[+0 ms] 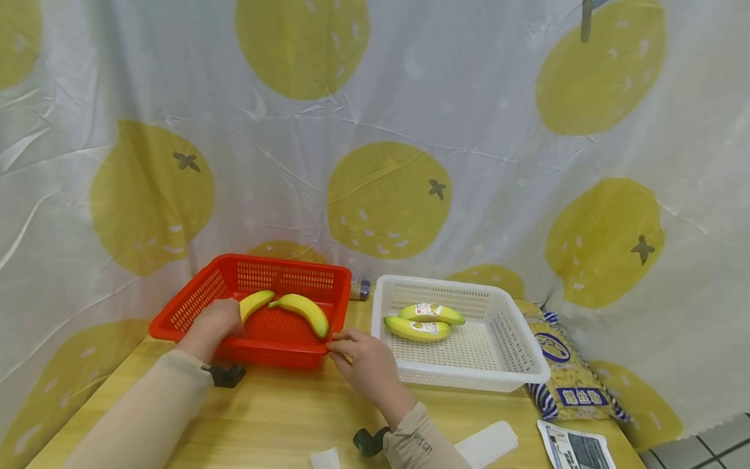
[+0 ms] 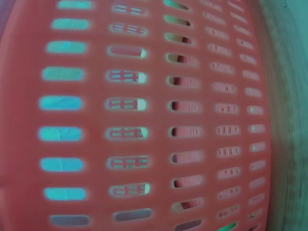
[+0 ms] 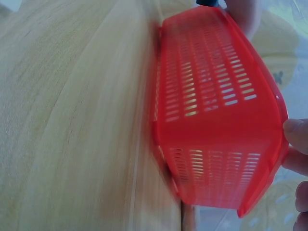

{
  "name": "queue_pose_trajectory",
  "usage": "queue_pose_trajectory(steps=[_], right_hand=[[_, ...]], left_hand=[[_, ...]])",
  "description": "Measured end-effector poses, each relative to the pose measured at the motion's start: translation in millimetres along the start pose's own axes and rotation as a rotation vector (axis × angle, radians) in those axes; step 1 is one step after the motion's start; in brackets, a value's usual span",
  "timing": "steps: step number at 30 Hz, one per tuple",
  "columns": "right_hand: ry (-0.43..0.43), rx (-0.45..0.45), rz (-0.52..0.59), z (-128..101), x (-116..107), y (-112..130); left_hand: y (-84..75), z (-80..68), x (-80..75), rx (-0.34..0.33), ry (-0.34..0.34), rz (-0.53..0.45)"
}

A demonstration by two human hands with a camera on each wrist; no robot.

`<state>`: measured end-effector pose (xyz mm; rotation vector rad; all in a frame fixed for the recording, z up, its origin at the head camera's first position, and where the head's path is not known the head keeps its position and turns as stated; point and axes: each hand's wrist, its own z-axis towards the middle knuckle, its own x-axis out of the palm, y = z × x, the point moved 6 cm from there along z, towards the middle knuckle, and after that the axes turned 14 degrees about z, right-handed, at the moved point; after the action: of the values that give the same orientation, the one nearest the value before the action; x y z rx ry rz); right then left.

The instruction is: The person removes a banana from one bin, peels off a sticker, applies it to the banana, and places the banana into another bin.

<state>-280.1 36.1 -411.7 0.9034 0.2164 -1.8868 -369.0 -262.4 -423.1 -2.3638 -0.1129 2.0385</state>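
My left hand (image 1: 219,322) reaches over the front rim of the red basket (image 1: 281,357). It grips a yellow banana (image 1: 255,302) whose far end sticks out past the hand; most of the fingers are hidden. Beside it in the basket lies a second banana (image 1: 305,311). With thumb and fingers, my right hand (image 1: 368,365) pinches the basket's front right corner. That pinch on the rim also shows in the right wrist view, with the fingers (image 3: 297,137) at the edge. In the left wrist view, the slotted basket wall (image 2: 159,115) fills most of the picture.
Right of the red basket stands a white basket (image 1: 469,376) with two labelled bananas (image 1: 418,329). A yellow noodle bag (image 1: 571,371), a flat packet (image 1: 577,449) and white paper (image 1: 489,445) lie at the right. A patterned curtain (image 1: 281,163) hangs behind the wooden table (image 1: 269,417).
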Motion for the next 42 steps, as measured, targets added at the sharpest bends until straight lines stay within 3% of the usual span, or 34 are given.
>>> queue_pose_trajectory(steps=[10, 22, 25, 27, 29, 31, 33, 35, 37, 39, 42], right_hand=[[0.033, 0.024, -0.009, -2.3, -0.1, 1.5], [0.06, 0.02, -0.014, -6.6, -3.7, 0.4], [0.041, -0.013, 0.0, -8.9, -9.8, 3.1], [0.013, -0.034, 0.025, -13.2, -19.0, 6.3], [0.008, -0.049, 0.064, -22.1, -31.3, 10.2], [0.072, -0.034, 0.132, -35.8, -43.3, 13.2], [0.203, -0.001, 0.191, -54.8, -52.7, 15.7], [0.396, 0.089, 0.269, -77.7, -56.9, 16.2], [0.577, 0.221, 0.331, -100.8, -57.2, 14.9], [0.712, 0.341, 0.358, -121.2, -54.4, 13.4], [0.79, 0.421, 0.402, -136.6, -48.4, 15.2]], left_hand=[[5.0, -10.1, -14.3, -0.042, -0.17, -0.082], [7.4, -25.4, -24.9, -0.073, -0.307, -0.15], [8.3, -37.3, -29.1, -0.053, -0.397, -0.17], [5.8, -49.4, -33.7, -0.019, -0.497, -0.178], [-0.6, -64.8, -38.1, 0.047, -0.627, -0.187], [-10.4, -83.3, -40.2, 0.15, -0.776, -0.23], [-22.6, -103.1, -37.6, 0.287, -0.9, -0.311], [-36.3, -120.8, -29.9, 0.459, -0.972, -0.426], [-52.0, -135.6, -19.3, 0.644, -0.985, -0.533], [-69.5, -146.0, -6.2, 0.807, -0.923, -0.612], [-95.4, -153.6, 15.3, 0.98, -0.782, -0.644]])
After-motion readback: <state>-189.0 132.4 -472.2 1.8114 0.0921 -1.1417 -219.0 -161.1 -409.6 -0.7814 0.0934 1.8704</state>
